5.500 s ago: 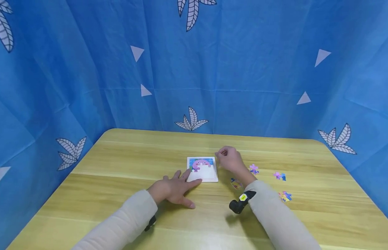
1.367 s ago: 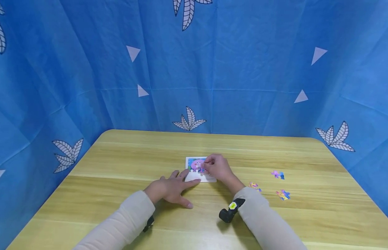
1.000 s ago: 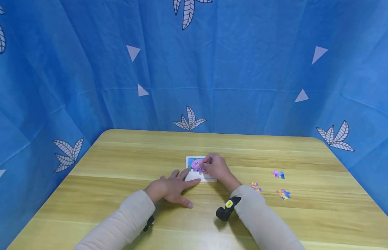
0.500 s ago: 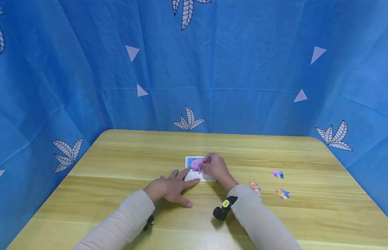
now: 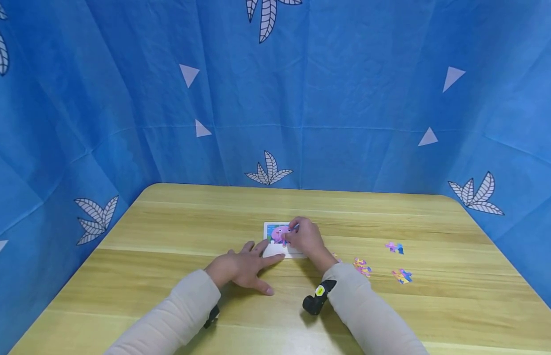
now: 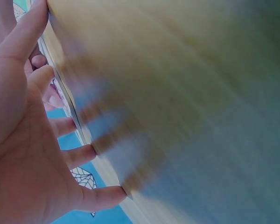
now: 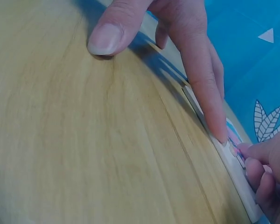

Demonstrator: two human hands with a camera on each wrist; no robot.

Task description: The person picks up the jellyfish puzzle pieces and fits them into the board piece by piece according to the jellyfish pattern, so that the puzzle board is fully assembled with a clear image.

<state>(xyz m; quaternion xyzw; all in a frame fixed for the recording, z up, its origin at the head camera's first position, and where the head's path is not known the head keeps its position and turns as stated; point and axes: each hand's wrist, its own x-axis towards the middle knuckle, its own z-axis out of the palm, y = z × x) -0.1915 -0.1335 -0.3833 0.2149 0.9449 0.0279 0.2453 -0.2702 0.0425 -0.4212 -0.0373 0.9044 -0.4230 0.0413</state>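
A small white-framed jigsaw tray [image 5: 272, 251] lies flat on the table, its upper part filled with a pink cartoon face on blue. My left hand [image 5: 243, 271] is spread beside it, palm down; in the right wrist view its index fingertip touches the frame [image 7: 235, 175]. Over the right half of the picture my right hand [image 5: 307, 240] bends its fingers, thumb and fingertips on a puzzle piece [image 7: 237, 148] at the tray surface. That piece is mostly hidden by the fingers. The left wrist view shows the left hand [image 6: 30, 144] with fingertips on the table.
Loose puzzle pieces lie right of the tray: one cluster [image 5: 362, 266] by the right sleeve, another piece [image 5: 402, 276] beyond it, and a pink-and-blue one [image 5: 394, 247] farther back. The right wrist partly hides one more piece [image 5: 336, 257]. A blue curtain [image 5: 355, 98] stands behind the table.
Since the earliest frame, my right hand has come left from beside the tray onto it, and more of the picture is filled. Lately it shifts only slightly; the left hand stays put.
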